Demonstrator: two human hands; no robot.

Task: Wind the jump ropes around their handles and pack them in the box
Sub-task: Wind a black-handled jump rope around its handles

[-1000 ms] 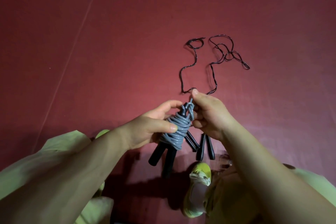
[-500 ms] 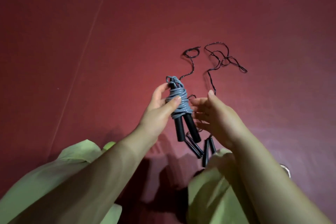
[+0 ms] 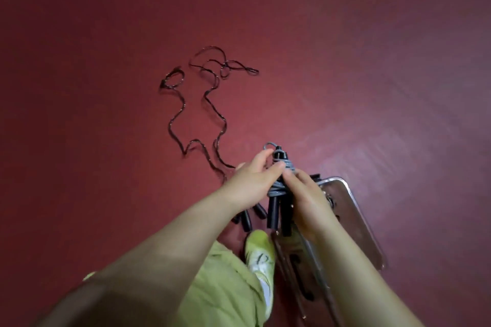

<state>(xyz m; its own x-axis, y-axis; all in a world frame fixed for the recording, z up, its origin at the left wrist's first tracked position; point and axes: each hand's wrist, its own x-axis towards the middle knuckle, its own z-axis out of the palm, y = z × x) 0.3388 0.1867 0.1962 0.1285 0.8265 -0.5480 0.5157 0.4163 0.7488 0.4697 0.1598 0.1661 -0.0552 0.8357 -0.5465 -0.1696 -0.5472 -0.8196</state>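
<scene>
1. Compared with half a second ago, the wound grey bundle has travelled from the middle of the frame down to lower centre-right, and a clear box that was barely visible before now fills the lower right.
2. Both hands now close on the bundle, whereas earlier only the left one held it and the right was spread beside it.
3. Left hand [image 3: 249,186] sits just left of the bundle, thumb and fingers curled and pinching the upper coils.
4. Right hand [image 3: 309,203] sits just right of it, fingers wrapped round the lower coils and handles.
5. Grey jump rope [image 3: 285,167] is wound in tight turns around its two black handles [image 3: 279,214], which stick out below the coils, pointing toward the bottom of the frame. A small grey loop pokes out at the top.
6. Clear box [image 3: 350,215] lies on the floor at lower right, its long side running diagonally; the bundle is held over its upper left end. Whether the bundle touches it cannot be told.
7. Black jump rope [image 3: 183,106] lies loose and unwound on the red floor [image 3: 372,61], snaking from upper centre-left down toward the hands. Its dark handles [image 3: 245,219] lie on the floor just under the left wrist.
8. Near the bottom centre, a yellow-green shoe [image 3: 259,252] and a green trouser leg [image 3: 220,287] show between the forearms.
</scene>
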